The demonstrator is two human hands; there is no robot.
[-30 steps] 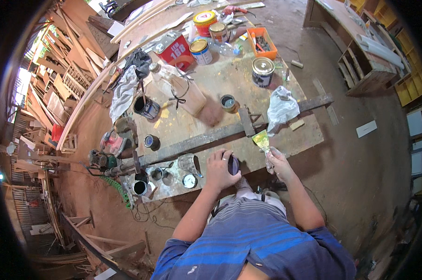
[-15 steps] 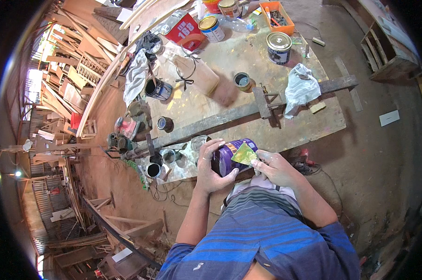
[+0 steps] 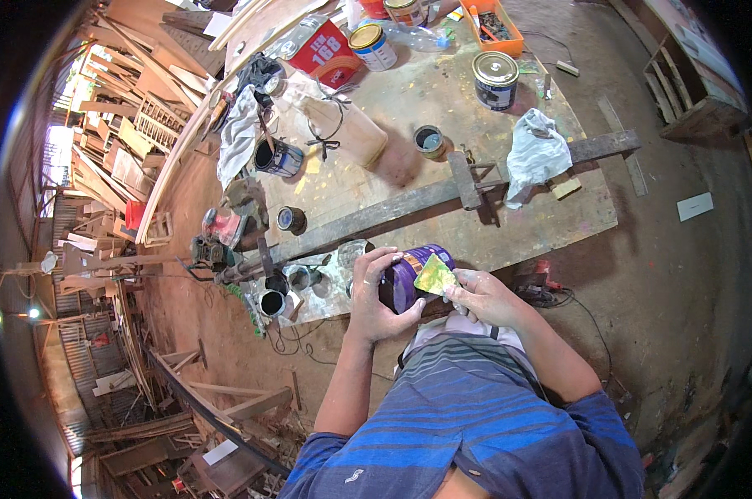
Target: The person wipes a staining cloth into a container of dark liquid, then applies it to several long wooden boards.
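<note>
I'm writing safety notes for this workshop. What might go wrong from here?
The purple can, tilted in the bare left hand near the table's edge, might slip and fall. The scraper in the right hand could skid toward the left hand. The small open tin might tip if the nearby clamp gets bumped.

The left hand point(image 3: 371, 293) hid part of the left end of the purple can point(image 3: 406, 289), whose side the putty knife point(image 3: 433, 275) partly covered; the right hand point(image 3: 486, 298) mostly concealed the knife's handle. Far beyond the can, the view's top edge cut off a red tub point(image 3: 374, 8); beyond it rightward, a white rag point(image 3: 536, 151) covered part of a bar clamp point(image 3: 368, 222).
</note>
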